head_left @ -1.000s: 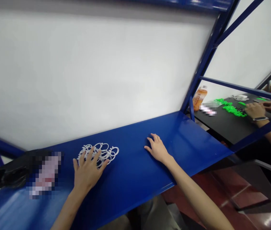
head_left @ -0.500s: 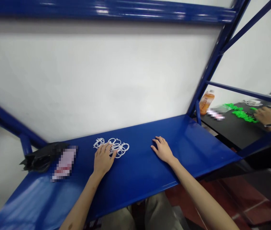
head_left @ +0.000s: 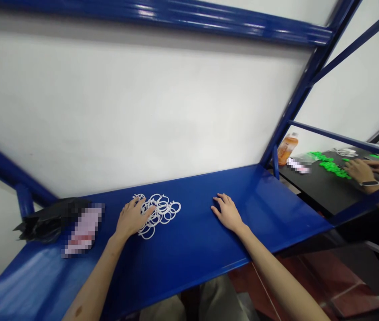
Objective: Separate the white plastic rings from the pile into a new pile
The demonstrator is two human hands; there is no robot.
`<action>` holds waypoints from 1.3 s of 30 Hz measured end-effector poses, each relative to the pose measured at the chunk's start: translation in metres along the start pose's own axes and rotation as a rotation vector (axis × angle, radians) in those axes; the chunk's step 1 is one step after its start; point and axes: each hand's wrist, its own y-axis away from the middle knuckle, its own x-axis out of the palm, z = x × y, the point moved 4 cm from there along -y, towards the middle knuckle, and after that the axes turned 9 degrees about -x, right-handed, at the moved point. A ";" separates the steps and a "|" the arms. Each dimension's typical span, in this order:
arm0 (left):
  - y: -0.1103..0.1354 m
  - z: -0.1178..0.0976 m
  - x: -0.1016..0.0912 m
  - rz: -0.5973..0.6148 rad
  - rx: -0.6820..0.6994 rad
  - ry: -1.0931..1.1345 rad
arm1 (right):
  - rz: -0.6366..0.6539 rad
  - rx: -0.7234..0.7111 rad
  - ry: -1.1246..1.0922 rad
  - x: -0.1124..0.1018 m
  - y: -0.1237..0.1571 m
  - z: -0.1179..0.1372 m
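Observation:
A pile of white plastic rings (head_left: 160,210) lies on the blue metal shelf (head_left: 189,240). My left hand (head_left: 131,218) rests palm down at the pile's left edge, fingers stretched out and touching the nearest rings. My right hand (head_left: 227,211) lies flat on the bare shelf to the right of the pile, fingers apart, holding nothing.
A black bag (head_left: 47,220) with a blurred label lies at the shelf's left end. Blue frame posts rise at the right. Beyond them another person's hands (head_left: 360,169) work on green parts (head_left: 331,166) on a black table, near an orange bottle (head_left: 287,149).
My left hand slid from on top of the ring pile to its left edge, and the rings spread a little. My right hand stayed flat in place. The view shifted.

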 end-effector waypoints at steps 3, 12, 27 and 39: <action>0.001 0.001 0.002 -0.032 0.055 0.025 | 0.002 0.000 -0.003 0.000 0.000 0.000; -0.013 0.005 0.000 -0.162 0.176 0.157 | 0.000 0.004 -0.012 0.000 0.001 0.001; -0.001 -0.019 -0.011 -0.261 0.289 0.130 | 0.011 0.025 -0.034 -0.005 0.000 0.005; -0.004 -0.031 0.024 0.036 0.175 -0.155 | 0.007 0.043 -0.048 -0.006 0.001 0.006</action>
